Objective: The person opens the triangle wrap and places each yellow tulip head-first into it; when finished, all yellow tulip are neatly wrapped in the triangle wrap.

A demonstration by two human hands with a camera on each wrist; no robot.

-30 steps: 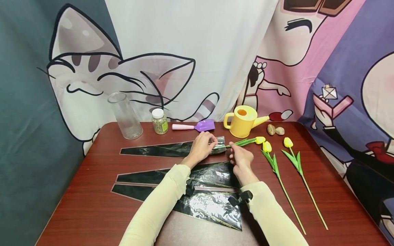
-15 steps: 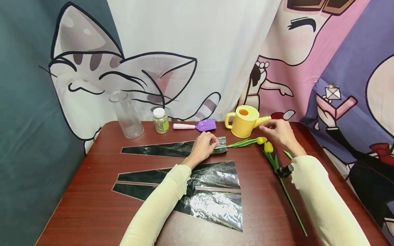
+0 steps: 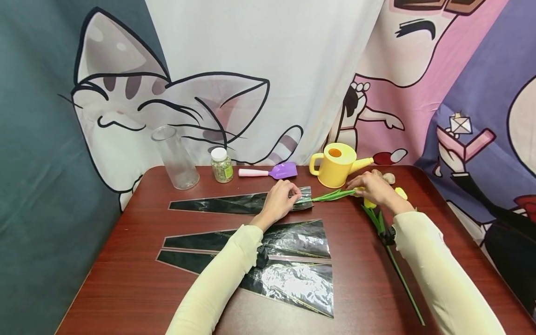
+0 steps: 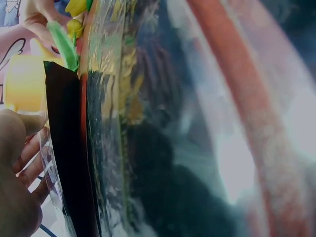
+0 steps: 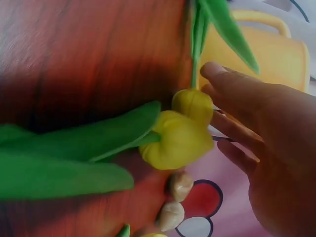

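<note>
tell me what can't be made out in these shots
- Head view: the right hand covers the yellow tulip head, so its grip there is unclear.
- Head view: print on the small white-capped jar is too small to read.
- Left wrist view: the clear plastic flower sleeve is a blur beside the left hand.

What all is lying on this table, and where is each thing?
Tulips: three, yellow with green leaves; one stem in the far sleeve, two at the right.
Cellophane sleeves: three, clear with dark backing, across the middle.
Glass vase: one, clear, back left.
Jar: one, white lid, beside the vase.
Toy shovel: one, purple with pink handle, back centre.
Watering can: one, yellow, back right.
Pebbles: two, tan, beyond the right hand.
Table: one, reddish-brown wood.
Left hand: pinches the far sleeve's mouth.
Right hand: at the tulip heads; grip unclear.
</note>
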